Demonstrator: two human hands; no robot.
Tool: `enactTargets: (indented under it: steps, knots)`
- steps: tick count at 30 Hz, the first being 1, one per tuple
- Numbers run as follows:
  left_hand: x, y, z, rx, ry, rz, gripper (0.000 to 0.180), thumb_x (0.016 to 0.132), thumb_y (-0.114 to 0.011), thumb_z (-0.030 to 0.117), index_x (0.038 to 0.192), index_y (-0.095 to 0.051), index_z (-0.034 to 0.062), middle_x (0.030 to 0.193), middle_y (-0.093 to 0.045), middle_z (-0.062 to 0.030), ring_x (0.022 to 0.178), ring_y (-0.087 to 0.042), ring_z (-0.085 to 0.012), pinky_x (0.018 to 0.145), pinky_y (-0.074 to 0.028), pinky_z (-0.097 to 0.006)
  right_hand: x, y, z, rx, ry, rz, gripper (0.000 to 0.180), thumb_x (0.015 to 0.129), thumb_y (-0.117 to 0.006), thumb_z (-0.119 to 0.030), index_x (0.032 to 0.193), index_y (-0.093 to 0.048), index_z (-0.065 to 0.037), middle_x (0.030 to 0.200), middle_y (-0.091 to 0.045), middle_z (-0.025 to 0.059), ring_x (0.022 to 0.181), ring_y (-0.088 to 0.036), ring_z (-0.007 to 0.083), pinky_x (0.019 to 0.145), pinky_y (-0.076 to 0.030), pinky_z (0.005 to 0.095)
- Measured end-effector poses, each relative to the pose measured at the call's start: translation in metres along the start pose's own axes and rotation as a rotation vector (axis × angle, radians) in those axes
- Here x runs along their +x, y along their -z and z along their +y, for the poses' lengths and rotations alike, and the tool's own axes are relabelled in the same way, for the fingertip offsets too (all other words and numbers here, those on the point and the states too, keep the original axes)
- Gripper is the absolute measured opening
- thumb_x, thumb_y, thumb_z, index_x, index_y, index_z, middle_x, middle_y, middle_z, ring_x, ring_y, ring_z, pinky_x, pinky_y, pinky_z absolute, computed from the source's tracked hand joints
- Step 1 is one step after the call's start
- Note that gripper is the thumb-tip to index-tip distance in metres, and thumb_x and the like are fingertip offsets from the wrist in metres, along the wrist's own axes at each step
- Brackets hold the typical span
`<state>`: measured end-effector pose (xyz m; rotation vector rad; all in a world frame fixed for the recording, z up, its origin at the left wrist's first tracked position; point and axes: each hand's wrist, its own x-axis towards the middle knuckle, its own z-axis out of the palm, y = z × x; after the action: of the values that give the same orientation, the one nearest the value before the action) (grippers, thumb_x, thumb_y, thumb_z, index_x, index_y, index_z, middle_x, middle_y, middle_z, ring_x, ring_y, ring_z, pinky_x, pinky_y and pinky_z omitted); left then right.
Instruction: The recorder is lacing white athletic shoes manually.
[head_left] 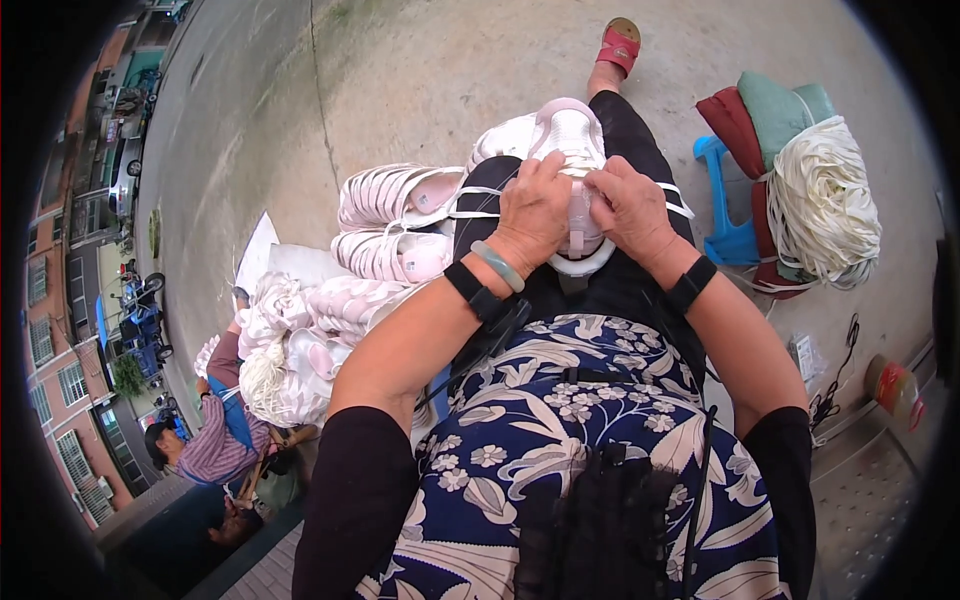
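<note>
The left hand (535, 212) and right hand (632, 207) are pinching white lace (475, 214), fingers drawn together, while the shoe (568, 122) is resting on the lap beneath them. Pink shoes (365, 203) are lying left of the fingers; a blue stool (712, 180) is standing to their right. Farther left, another person (215, 437) is working.

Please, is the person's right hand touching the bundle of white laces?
Apart. The head view shows the ground and blue stool between the right hand and the bundle of white laces.
</note>
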<state>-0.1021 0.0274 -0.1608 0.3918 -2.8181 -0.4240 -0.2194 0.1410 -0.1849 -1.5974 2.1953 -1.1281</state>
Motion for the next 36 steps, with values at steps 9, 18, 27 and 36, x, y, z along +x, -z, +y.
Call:
enactTargets:
  steps: [9,18,27,36]
  knots:
    - [0.002,0.001,0.001,-0.033,0.025,-0.044,0.011,0.071,-0.057,0.01,0.077,-0.059,0.0014,0.106,-0.057,-0.0136,0.091,-0.055,-0.0316,0.075,-0.048,-0.039,0.0,-0.005,-0.002,-0.004,-0.027,0.032,0.01,0.071,-0.058,-0.01,0.081,-0.058,-0.008,0.08,-0.053,0.0107,0.069,-0.057,0.0317,0.06,-0.047,0.0409]
    - [0.001,-0.006,-0.002,0.04,0.025,-0.022,0.011,0.07,-0.058,0.014,0.075,-0.059,0.0036,0.104,-0.056,-0.0105,0.087,-0.055,-0.0293,0.069,-0.046,-0.04,0.011,-0.014,-0.008,-0.205,-0.058,-0.109,0.006,0.075,-0.053,-0.01,0.077,-0.059,-0.009,0.08,-0.056,0.0105,0.072,-0.058,0.0297,0.063,-0.04,0.0401]
    - [0.002,0.001,0.001,-0.027,0.062,-0.086,0.014,0.069,-0.054,0.008,0.078,-0.06,0.0008,0.107,-0.053,-0.0141,0.094,-0.052,-0.0337,0.075,-0.045,-0.043,0.002,0.004,0.009,-0.085,-0.234,0.031,0.005,0.078,-0.051,-0.01,0.079,-0.054,-0.006,0.074,-0.054,0.0129,0.073,-0.055,0.0313,0.062,-0.041,0.0377]
    - [-0.004,0.002,-0.014,-0.187,-0.019,0.003,0.013,0.069,-0.052,0.006,0.08,-0.058,0.0015,0.107,-0.054,-0.0137,0.096,-0.051,-0.0325,0.081,-0.043,-0.041,-0.077,0.085,0.048,0.193,-0.432,-0.112,0.006,0.078,-0.054,-0.008,0.079,-0.051,-0.003,0.07,-0.05,0.0131,0.065,-0.051,0.0296,0.06,-0.041,0.0363]
